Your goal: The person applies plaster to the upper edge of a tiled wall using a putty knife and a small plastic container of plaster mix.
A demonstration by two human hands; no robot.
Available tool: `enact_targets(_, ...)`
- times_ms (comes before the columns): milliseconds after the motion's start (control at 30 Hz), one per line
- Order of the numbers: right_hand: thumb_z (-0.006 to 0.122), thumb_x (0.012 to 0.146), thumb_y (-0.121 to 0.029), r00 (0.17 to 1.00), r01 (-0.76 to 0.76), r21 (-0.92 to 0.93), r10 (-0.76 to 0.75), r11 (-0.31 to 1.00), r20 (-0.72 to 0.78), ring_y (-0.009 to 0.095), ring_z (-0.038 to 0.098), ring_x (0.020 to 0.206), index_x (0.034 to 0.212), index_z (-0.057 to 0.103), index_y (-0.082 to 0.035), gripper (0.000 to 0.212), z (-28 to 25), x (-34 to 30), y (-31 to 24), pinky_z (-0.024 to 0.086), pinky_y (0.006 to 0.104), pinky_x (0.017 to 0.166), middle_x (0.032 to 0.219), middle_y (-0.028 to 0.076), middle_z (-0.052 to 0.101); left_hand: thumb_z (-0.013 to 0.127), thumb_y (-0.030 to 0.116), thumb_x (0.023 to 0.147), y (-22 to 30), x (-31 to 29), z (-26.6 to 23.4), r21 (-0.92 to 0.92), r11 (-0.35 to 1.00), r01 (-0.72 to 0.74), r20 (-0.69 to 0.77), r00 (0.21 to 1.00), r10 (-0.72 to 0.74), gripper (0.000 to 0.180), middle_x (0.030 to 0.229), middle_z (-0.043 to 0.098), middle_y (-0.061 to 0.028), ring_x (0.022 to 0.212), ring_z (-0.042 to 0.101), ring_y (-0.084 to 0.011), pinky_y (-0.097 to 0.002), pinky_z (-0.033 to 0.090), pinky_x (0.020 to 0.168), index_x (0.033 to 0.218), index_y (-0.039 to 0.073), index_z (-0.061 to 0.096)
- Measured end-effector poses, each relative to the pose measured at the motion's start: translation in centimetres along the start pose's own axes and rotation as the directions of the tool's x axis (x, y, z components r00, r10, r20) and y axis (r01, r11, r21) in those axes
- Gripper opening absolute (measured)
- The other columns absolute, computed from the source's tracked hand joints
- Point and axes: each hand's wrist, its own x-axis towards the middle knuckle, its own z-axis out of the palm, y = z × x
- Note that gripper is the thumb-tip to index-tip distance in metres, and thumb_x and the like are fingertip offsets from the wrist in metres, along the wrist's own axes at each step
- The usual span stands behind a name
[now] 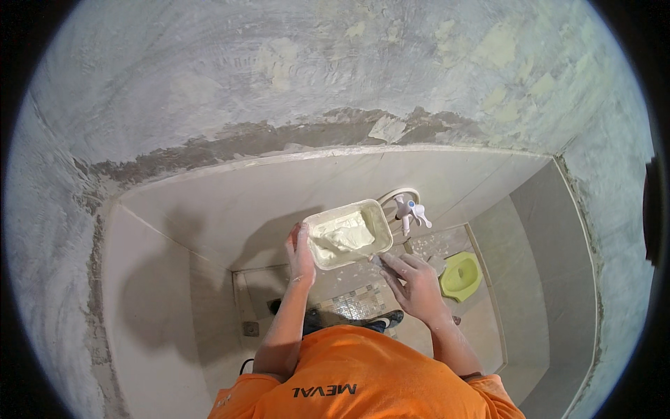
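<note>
A white rectangular plastic tub (386,230) holds creamy white paste (345,236), heaped and smeared inside. My left hand (301,255) grips the tub by its left side, thumb up along the wall. My right hand (417,285) is just off the tub's lower right corner, fingers closed around a thin greyish tool (377,260). Most of that tool is hidden by the fingers, so its kind does not show. White residue coats both hands.
Ahead rises a wall (279,77) of patchy grey-white plaster above pale tiles (265,188), with a rough bare strip between them. A white tap (410,213) with a hose sticks out beyond the tub. Below right is a yellow-green squat toilet (461,276); a drain (250,329) lies at lower left.
</note>
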Motion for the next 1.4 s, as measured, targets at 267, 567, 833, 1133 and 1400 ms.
enact_targets(267,0.072,0.090,-0.013,0.963,-0.269,-0.238,0.267,0.933,-0.039,0.041,0.069,0.074,0.123,0.072,-0.007,0.033,0.5,-0.3,0.8,0.054,0.0459,0.067,0.086,0.020,0.071,0.059,0.019,0.103,3.8,-2.5,0.1,0.201,0.914,-0.353,0.407,0.879,0.249,0.028,0.117,0.069,-0.0091,0.114,0.062,-0.0211,-0.0370,0.045,0.106,0.121,-0.001,0.068)
enact_targets(567,0.067,0.095,-0.024,0.974,-0.180,0.092,0.191,0.979,-0.122,0.034,0.065,0.059,0.118,0.075,-0.005,0.031,5.0,-1.2,6.5,0.050,0.0431,0.059,0.069,0.021,0.067,0.058,0.007,0.099,6.1,-2.8,0.4,0.192,0.689,-0.699,0.557,0.656,0.510,0.024,0.122,0.069,-0.0154,0.119,0.063,-0.0259,-0.0374,0.046,0.106,0.119,-0.002,0.068)
enact_targets(833,0.065,0.099,-0.024,0.790,-0.600,0.606,0.505,0.522,0.347,0.008,0.048,0.058,0.102,0.077,0.000,0.027,8.6,-2.8,4.9,0.039,0.0284,0.055,0.062,-0.002,0.053,0.057,0.010,0.101,5.8,-3.2,0.5,0.188,0.671,-0.717,0.536,0.647,0.542,0.026,0.124,0.067,-0.0125,0.119,0.060,-0.0215,-0.0352,0.044,0.107,0.121,-0.002,0.068)
enact_targets(1133,0.065,0.101,-0.023,0.694,-0.610,0.793,0.479,-0.006,0.537,0.004,0.049,0.060,0.105,0.077,-0.004,0.022,9.1,-1.9,3.6,0.034,0.0222,0.051,0.071,-0.002,0.057,0.060,0.012,0.100,5.9,-3.8,2.0,0.250,0.705,-0.663,0.518,0.707,0.481,0.027,0.120,0.068,-0.0135,0.115,0.063,-0.0252,-0.0366,0.046,0.104,0.120,-0.004,0.067)
enact_targets(1400,0.069,0.097,-0.020,0.881,-0.419,0.655,0.458,0.629,0.123,0.009,0.057,0.064,0.116,0.074,0.002,0.030,4.5,-1.8,2.6,0.044,0.0265,0.059,0.074,0.002,0.065,0.059,0.035,0.103,3.6,-2.9,1.3,0.219,0.962,-0.163,0.032,0.987,0.160,0.055,0.134,0.056,-0.0163,0.123,0.056,-0.0252,-0.0376,0.043,0.108,0.137,-0.007,0.051)
